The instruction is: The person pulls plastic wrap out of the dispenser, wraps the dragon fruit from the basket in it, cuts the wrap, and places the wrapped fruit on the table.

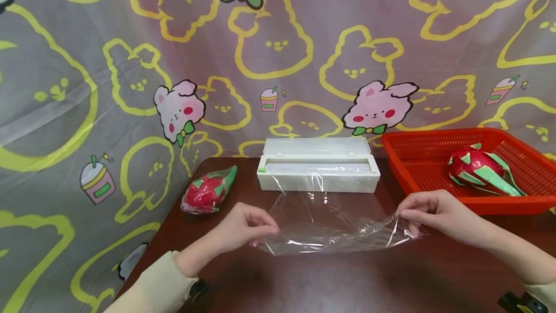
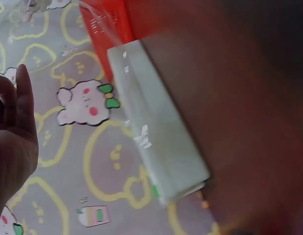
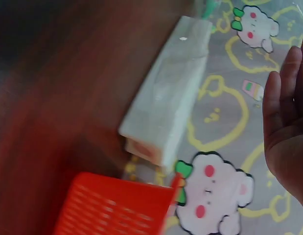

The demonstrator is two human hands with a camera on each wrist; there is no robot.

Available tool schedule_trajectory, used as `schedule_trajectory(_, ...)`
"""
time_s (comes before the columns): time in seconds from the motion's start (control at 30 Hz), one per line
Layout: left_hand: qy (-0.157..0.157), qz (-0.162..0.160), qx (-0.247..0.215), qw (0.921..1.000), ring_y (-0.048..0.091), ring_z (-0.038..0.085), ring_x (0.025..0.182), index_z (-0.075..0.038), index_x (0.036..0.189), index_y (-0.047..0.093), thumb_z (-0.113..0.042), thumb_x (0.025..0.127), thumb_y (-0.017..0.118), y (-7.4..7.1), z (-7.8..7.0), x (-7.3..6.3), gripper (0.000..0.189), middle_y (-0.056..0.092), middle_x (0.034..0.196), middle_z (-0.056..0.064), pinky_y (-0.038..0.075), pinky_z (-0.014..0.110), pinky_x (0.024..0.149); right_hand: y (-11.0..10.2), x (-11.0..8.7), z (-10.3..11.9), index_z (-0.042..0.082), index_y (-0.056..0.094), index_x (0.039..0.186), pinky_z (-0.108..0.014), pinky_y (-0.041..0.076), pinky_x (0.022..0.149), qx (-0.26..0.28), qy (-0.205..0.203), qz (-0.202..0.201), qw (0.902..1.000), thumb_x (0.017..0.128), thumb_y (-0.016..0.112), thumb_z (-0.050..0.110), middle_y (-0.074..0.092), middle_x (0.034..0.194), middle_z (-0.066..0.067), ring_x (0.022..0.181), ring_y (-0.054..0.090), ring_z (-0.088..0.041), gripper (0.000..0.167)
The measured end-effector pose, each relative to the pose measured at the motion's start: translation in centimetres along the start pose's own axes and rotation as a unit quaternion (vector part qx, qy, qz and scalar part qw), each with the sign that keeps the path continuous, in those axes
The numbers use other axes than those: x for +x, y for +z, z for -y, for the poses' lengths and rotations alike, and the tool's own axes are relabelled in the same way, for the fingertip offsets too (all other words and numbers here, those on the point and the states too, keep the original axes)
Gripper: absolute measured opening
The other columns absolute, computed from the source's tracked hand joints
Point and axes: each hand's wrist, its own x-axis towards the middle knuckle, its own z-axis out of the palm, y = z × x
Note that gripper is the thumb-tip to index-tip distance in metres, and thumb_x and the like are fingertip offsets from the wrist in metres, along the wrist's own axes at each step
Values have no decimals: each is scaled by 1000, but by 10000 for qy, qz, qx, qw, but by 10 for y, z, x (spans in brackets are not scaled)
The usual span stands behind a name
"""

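Between left hand (image 1: 243,229) and right hand (image 1: 436,216), glossy, crinkled transparent film (image 1: 330,244).

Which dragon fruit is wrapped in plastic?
The dragon fruit lying on the table left of the white box; clear film covers it, while the other, in the red basket, looks bare.

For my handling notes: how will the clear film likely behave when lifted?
The clear film is probably floppy, since it creases between the left hand and the right hand. It looks thin, so likely light: the tabletop shows through it.
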Motion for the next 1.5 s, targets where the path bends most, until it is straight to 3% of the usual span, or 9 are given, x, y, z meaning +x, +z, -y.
schedule_trajectory(0.2, -348, 361, -216, 9985, 47, 7, 44, 0, 89, 74, -7, 87, 73, 10, 21, -16, 8, 56, 54, 9, 38, 20, 41, 15, -10, -22, 8, 69, 105, -34, 52, 51, 491, 174, 468, 9975, 95, 54, -6, 69, 71, -5, 58, 63, -22, 23)
schedule_trajectory(0.4, -476, 892, -439, 9939, 48, 5, 46, 2, 89, 73, -9, 88, 72, 17, 32, -25, 11, 56, 55, 13, 41, 23, 41, 28, -18, -41, 2, 68, 105, -34, 54, 54, 1177, 101, 870, 9892, 94, 52, -10, 69, 72, -11, 59, 63, -25, 23)
schedule_trajectory(0.57, -488, 1215, -359, 9907, 50, 3, 48, 2, 87, 72, -11, 88, 72, 20, 39, -30, 14, 55, 55, 12, 44, 26, 42, 36, -26, -51, -4, 66, 105, -33, 55, 62, 1379, 128, 1034, 9849, 94, 51, -10, 68, 71, -13, 60, 66, -23, 19)
schedule_trajectory(0.8, -709, 1301, -3, 9890, 53, -1, 49, -2, 83, 74, -12, 87, 73, 23, 46, -36, 11, 60, 58, 2, 48, 24, 44, 44, -31, -59, 0, 68, 104, -32, 55, 62, 1293, -30, 1132, 9851, 93, 54, -11, 68, 70, -12, 59, 66, -25, 22)
schedule_trajectory(1.0, -600, 1514, 33, 9867, 53, -1, 53, -4, 82, 73, -13, 89, 72, 24, 53, -39, 11, 61, 60, 3, 46, 19, 47, 52, -32, -69, 5, 70, 101, -32, 54, 54, 1211, -311, 1450, 9815, 92, 57, -8, 66, 70, -12, 58, 62, -22, 21)
schedule_trajectory(1.13, -639, 1748, 48, 9825, 53, -2, 53, -4, 82, 72, -15, 89, 72, 25, 58, -41, 13, 61, 60, 1, 45, 16, 48, 57, -33, -70, 9, 73, 99, -28, 53, 60, 743, -371, 1516, 9850, 91, 63, -1, 64, 81, -6, 72, 59, -15, 16)
schedule_trajectory(1.2, -653, 1875, 48, 9801, 53, -3, 54, -4, 82, 72, -16, 89, 72, 25, 59, -42, 14, 62, 61, -1, 45, 15, 48, 58, -34, -69, 12, 75, 98, -27, 52, 69, 527, -225, 1562, 9861, 91, 65, 4, 64, 91, -4, 83, 59, -13, 14)
schedule_trajectory(1.33, -646, 2090, 66, 9758, 51, -6, 56, -4, 82, 73, -16, 89, 72, 26, 60, -44, 13, 61, 63, -7, 42, 12, 51, 62, -35, -65, 13, 76, 100, -29, 51, 79, 741, 311, 1946, 9776, 93, 63, 6, 66, 107, -4, 98, 58, -16, 17)
schedule_trajectory(1.5, -583, 2259, 86, 9724, 50, -8, 57, -3, 82, 73, -14, 89, 72, 27, 58, -45, 13, 61, 64, -7, 42, 11, 52, 71, -37, -65, 10, 75, 99, -23, 53, 67, 974, 94, 2322, 9677, 93, 63, 5, 69, 87, -6, 80, 57, 1, 14)
